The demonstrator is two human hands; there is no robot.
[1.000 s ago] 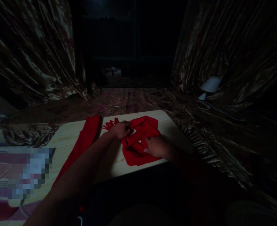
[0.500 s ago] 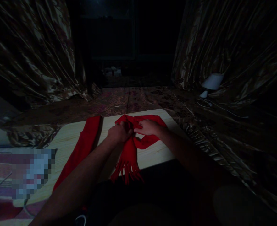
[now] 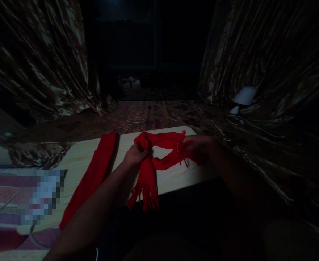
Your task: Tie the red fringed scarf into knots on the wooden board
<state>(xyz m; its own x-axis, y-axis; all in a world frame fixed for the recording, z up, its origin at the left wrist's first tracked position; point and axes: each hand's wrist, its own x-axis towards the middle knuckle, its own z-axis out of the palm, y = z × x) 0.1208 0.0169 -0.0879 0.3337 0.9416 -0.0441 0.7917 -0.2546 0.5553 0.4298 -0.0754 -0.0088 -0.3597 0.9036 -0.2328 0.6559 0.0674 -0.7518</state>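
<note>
A red fringed scarf (image 3: 159, 159) lies looped on a pale wooden board (image 3: 78, 159). My left hand (image 3: 134, 155) is closed on the scarf at its crossing point, with one fringed end hanging over the board's near edge. My right hand (image 3: 202, 145) is closed on the other fringed end at the board's right corner, holding it out to the right. A second red scarf (image 3: 94, 174) lies folded in a long strip on the left part of the board, untouched.
Shiny dark brown curtains hang on both sides. A white lamp (image 3: 243, 97) with a cable stands on the patterned floor at the right. A striped cloth (image 3: 1, 195) lies to the left of the board. The room is very dark.
My right hand has moved from the scarf's middle out to the right, drawing a fringed end through. My left hand has stayed at the crossing, which has tightened.
</note>
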